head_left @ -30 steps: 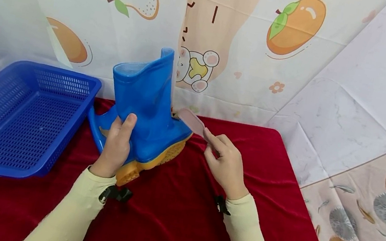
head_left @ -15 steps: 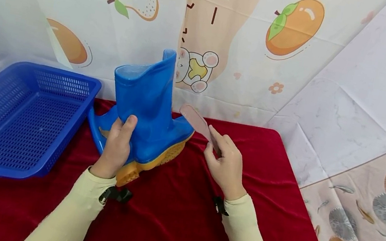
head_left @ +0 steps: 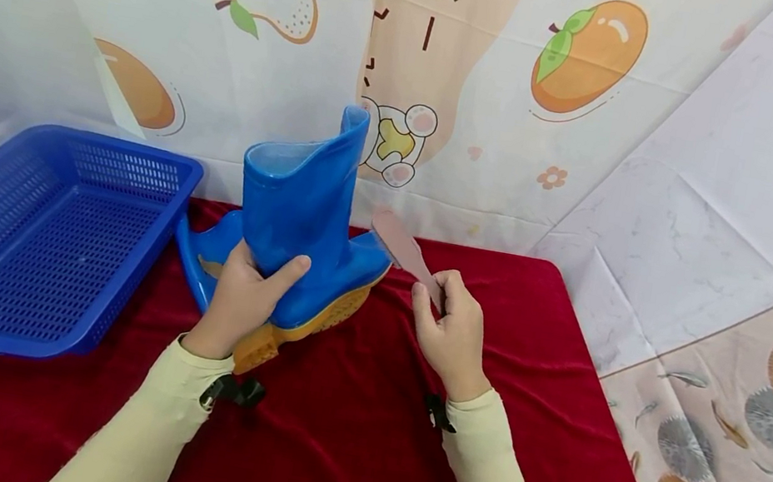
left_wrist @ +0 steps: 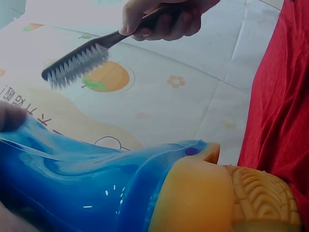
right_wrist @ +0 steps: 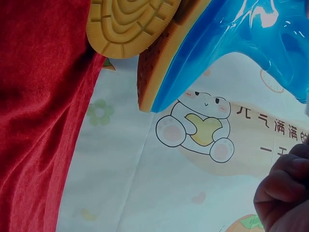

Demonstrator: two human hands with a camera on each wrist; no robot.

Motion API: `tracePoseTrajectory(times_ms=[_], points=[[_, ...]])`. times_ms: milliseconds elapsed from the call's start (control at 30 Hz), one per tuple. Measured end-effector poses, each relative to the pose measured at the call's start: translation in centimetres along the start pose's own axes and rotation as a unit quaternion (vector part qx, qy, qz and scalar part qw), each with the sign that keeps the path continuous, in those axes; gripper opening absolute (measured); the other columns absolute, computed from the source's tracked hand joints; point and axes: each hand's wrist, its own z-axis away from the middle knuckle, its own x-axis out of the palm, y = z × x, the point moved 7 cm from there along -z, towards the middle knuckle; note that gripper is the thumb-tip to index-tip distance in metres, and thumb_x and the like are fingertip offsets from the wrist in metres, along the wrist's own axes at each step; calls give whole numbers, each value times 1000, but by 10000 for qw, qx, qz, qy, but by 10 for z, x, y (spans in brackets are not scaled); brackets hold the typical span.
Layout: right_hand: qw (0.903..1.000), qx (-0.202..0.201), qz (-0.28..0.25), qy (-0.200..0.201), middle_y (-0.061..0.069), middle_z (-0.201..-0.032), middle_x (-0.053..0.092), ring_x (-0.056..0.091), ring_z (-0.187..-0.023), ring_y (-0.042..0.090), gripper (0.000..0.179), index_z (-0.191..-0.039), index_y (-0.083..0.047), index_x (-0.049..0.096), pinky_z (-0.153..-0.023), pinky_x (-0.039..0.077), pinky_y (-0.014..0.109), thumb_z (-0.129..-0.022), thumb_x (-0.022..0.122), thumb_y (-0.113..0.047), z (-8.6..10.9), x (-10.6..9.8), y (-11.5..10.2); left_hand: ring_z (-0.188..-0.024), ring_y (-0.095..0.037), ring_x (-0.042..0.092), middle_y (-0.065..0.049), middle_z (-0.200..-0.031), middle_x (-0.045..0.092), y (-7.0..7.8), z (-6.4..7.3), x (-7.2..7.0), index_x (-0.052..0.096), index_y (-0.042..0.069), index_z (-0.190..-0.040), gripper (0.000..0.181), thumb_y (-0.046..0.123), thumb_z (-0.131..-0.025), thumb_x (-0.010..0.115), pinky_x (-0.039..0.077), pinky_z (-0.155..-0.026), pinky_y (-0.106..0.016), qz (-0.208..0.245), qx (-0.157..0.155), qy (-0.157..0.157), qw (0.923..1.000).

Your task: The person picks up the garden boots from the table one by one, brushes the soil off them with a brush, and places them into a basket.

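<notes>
In the head view my left hand (head_left: 238,306) holds a blue rain boot (head_left: 295,214) with a yellow sole around its ankle, the thumb lying across the front. Its shaft leans slightly and its toe points right. My right hand (head_left: 450,337) grips the handle of a scrub brush (head_left: 403,245) with a pinkish back, just right of the toe. The left wrist view shows the pale bristles of the brush (left_wrist: 79,65) facing down, apart from the boot (left_wrist: 96,179). Most of my left hand's fingers are hidden behind the boot.
A second blue boot (head_left: 189,264) lies behind my left hand. Left of it stands a blue perforated plastic basket (head_left: 54,347). Red cloth (head_left: 340,436) covers the table, and a white printed sheet (head_left: 470,195) hangs along the back.
The boot has shifted a little to the right, and my left thumb has moved right across it. The brush has drawn slightly right, away from the boot's toe, and its angle has turned.
</notes>
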Motion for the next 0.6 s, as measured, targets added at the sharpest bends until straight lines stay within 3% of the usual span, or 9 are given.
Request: tracePoseTrajectory(times_ms=[100,600], points=[[9999,92,22,-38,-2,-63,42,36,-55,10,17,-91,-6,54,-50,33,28,-100,64,-17,1,0,1,-134,-33,55,-11,-148,55,0,0,0,38,5,-152,58,7,-101,65,43,-112,-59,-64,-45,24,10000],[9999,58,36,-89,-3,-60,43,37,-53,8,17,-92,-7,56,-48,33,26,-99,67,-17,0,1,-2,-134,-33,55,-12,-148,55,1,1,-2,38,3,-151,55,9,-103,63,42,-113,-59,-91,-59,238,9997]])
